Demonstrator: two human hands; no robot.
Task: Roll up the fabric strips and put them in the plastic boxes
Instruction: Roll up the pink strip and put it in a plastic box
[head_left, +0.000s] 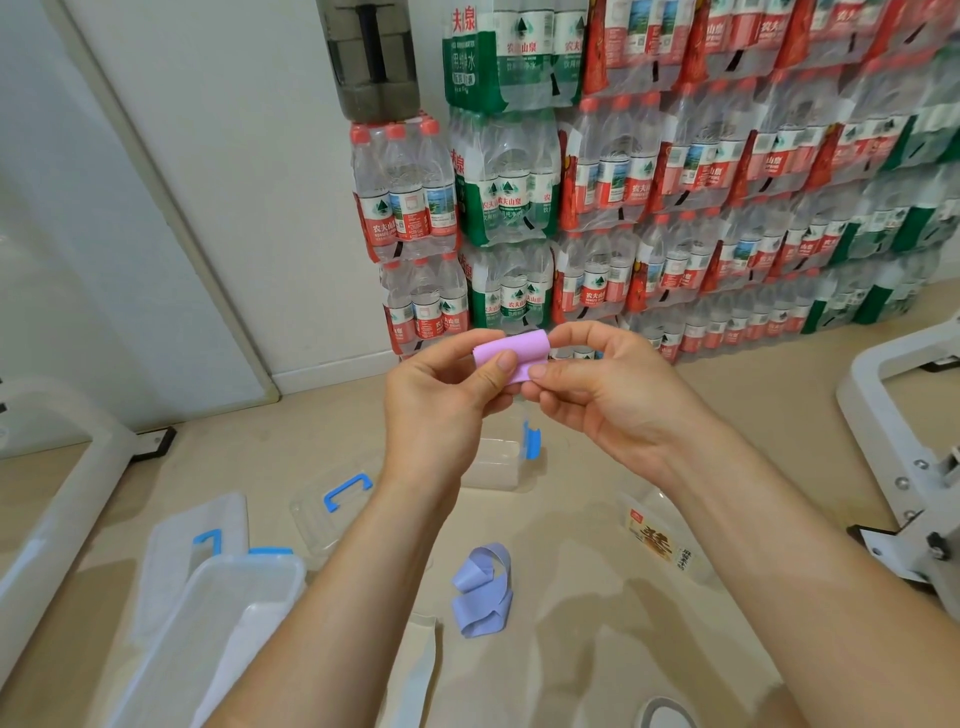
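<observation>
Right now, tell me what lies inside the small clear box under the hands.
The small clear box with the blue latch shows no strip through its visible wall. The left hand and right hand, holding the pink strip, cover its near part.

Both hands' fingers pinch pink strip; rolled

I think this is a storage room: beyond my hands, shrink-wrapped packs of water bottles are stacked high against the wall, and a white metal frame stands to their right.
</observation>
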